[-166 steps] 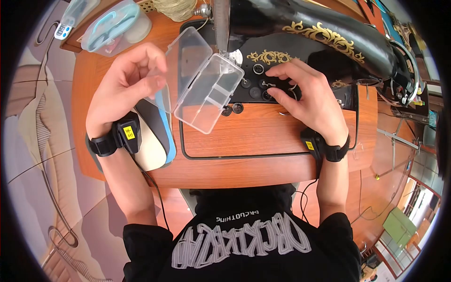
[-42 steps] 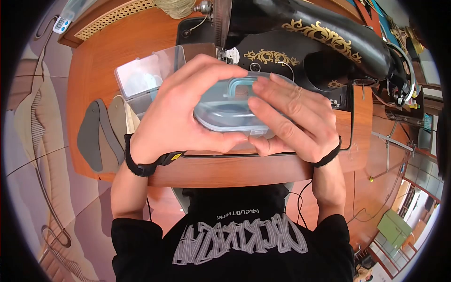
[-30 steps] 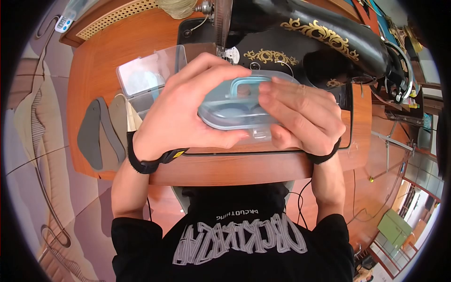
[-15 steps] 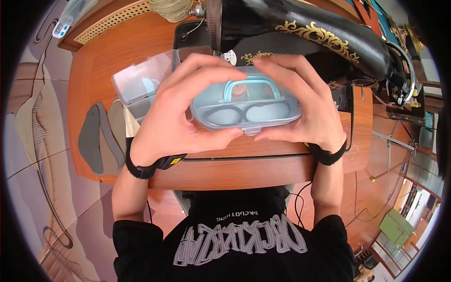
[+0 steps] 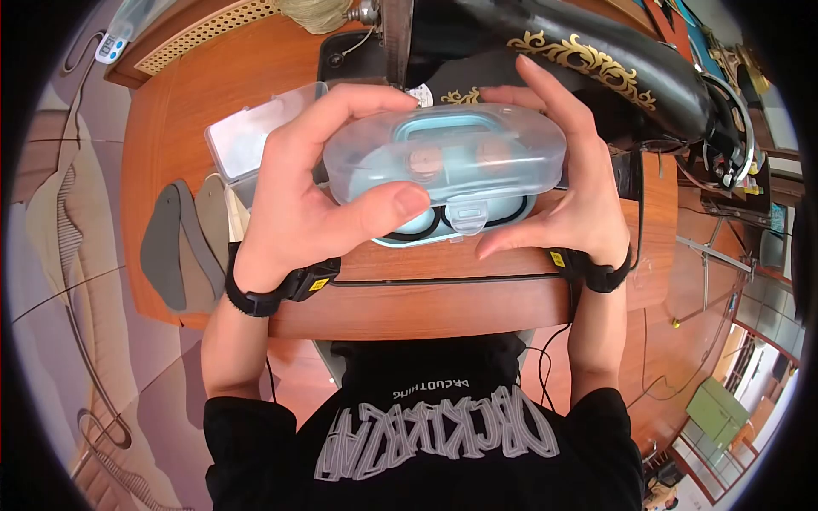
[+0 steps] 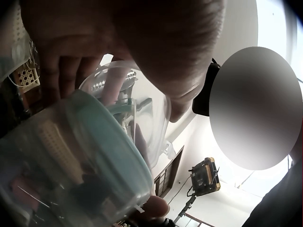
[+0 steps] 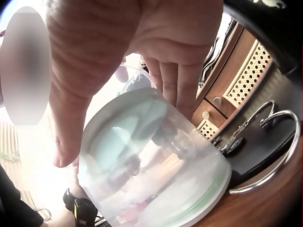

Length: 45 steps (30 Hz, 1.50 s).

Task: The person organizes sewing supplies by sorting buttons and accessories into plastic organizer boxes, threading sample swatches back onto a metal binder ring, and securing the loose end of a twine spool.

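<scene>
My left hand (image 5: 311,196) grips the clear lid (image 5: 528,166) of an oval container above the table's middle, with the thumb across its front. The lid is tilted up from a light blue tray (image 5: 511,213), which holds black-rimmed pieces; a clasp (image 5: 467,217) hangs from the lid. In the left wrist view the lid (image 6: 158,116) stands away from the blue rim (image 6: 106,132). Beside the container's right end is my right hand (image 5: 575,170), thumb and fingers spread; contact is unclear. The right wrist view shows the clear container body (image 7: 189,161) below that hand.
A black sewing machine (image 5: 588,64) with gold patterns spans the back. An open clear box (image 5: 256,140) lies left of the container, near grey insoles (image 5: 166,247). Twine (image 5: 315,13) stands at the back edge.
The small divided box went from my left hand to the table, and the oval container came in from the back left. Its lid has since tilted up, and my right hand has loosened its grip.
</scene>
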Tool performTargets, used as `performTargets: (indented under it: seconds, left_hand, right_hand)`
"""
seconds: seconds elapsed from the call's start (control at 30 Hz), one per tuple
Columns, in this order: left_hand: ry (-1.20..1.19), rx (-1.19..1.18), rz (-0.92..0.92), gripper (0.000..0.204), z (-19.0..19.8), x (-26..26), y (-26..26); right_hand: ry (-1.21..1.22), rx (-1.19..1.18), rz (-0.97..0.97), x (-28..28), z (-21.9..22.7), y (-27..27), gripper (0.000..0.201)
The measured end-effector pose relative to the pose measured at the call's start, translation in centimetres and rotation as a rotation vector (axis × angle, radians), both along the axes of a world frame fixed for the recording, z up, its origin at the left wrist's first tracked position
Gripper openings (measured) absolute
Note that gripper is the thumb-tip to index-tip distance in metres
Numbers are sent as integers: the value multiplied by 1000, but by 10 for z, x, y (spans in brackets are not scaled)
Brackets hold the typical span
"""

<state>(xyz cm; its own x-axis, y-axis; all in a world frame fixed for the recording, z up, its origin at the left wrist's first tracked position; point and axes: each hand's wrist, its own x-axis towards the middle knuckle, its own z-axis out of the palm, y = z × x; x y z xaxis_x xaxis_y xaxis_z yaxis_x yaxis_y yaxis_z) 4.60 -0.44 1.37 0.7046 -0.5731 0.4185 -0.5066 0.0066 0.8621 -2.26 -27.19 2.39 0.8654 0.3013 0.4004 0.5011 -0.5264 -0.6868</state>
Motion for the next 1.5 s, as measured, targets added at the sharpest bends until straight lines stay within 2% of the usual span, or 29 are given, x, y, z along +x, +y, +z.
performTargets:
  seconds: [0.1,0.17,0.2,0.27,0.4,0.5,0.57,0.7,0.77,0.83,0.9,0.97,1.0,1.07,1.13,1.2,1.23,1.27,1.3,1.37,1.5]
  left_hand:
    - [43,2,-5,54,0,0,2]
    - [132,129,3,75,6,-3,3]
    - [131,128,6,75,5,-1,3]
    - [11,43,-21,53,0,0,3]
    - [-5,32,-17,51,0,2,1]
    - [62,12,-33,58,0,2,2]
    - [-84,125,-108,82,4,5,2]
    - [-201,223,-97,89,8,0,-3]
    - [-122,91,-65,69,6,0,-3]
    - [-63,55,-28,68,-4,2,0]
    - [-6,19,9,66,-5,3,4]
    - [245,-28,14,65,-1,-1,6]
    - [251,-26,12,65,-4,0,7]
    - [-83,70,25,70,-9,7,6]
    - [-110,55,-34,75,4,8,7]
    - [-214,208,-72,82,15,3,5]
    - [-198,246,-91,89,13,1,6]
    - [-193,246,-90,89,12,2,6]
    - [-235,251,-89,87,12,3,6]
    - [-258,264,-93,86,11,0,8]
    - [-257,221,-135,73,10,5,6]
  right_hand:
    - [7,0,-1,0,-1,0,146]
    - [7,-9,7,1,-1,0,146]
    - [8,-16,6,1,0,0,145]
    - [15,-21,3,0,0,1,144]
    - [-9,-27,-1,1,0,1,143]
    - [-13,-33,5,2,0,1,141]
    - [-16,-36,7,2,-1,1,139]
    - [70,37,5,0,-1,1,133]
    - [89,51,6,1,0,0,132]
    - [-40,-48,13,2,0,-1,131]
    - [-48,-45,25,3,1,1,131]
    - [-45,-41,31,1,-1,3,132]
    - [-32,-23,23,1,-2,3,132]
    - [-33,-8,15,2,-2,1,133]
    - [5,-16,31,2,-2,1,133]
    - [74,47,16,1,-2,3,128]
    - [58,45,16,2,-2,3,115]
    - [46,43,15,2,-3,3,104]
    - [56,44,15,3,-2,2,104]
    - [-37,-123,73,5,0,-3,105]
    - [17,-56,35,3,-1,-3,98]
